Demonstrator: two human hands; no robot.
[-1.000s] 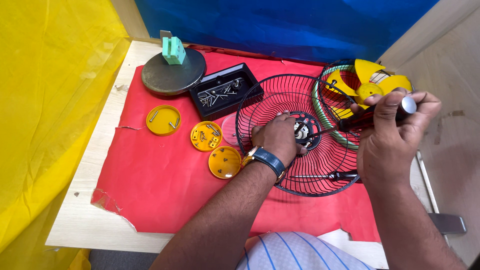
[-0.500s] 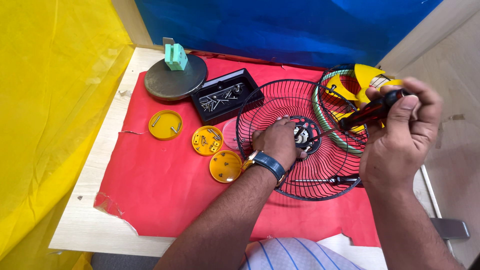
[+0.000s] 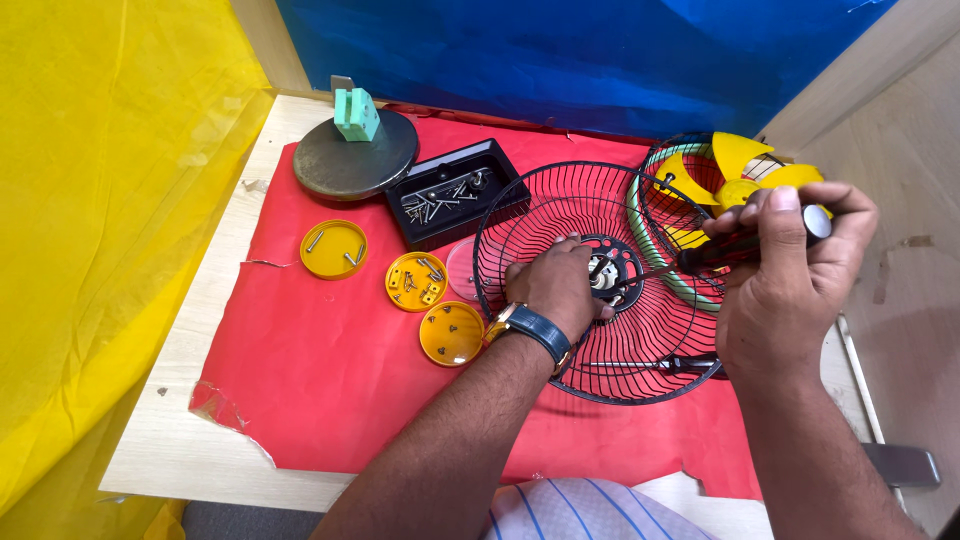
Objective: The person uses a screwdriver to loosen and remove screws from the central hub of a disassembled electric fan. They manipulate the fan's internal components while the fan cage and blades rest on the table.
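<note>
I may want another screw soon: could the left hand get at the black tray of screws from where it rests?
Probably yes. The left hand rests on the fan grille's hub, and the black tray lies open-topped just beyond the grille's rim, with nothing over it. The hand would first have to let go of the hub.

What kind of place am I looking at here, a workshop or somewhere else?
Probably a makeshift repair or assembly bench rather than a full workshop: a wooden table covered with red paper, a black tray of screws, and a black wire fan guard being worked on with a screwdriver.
</note>
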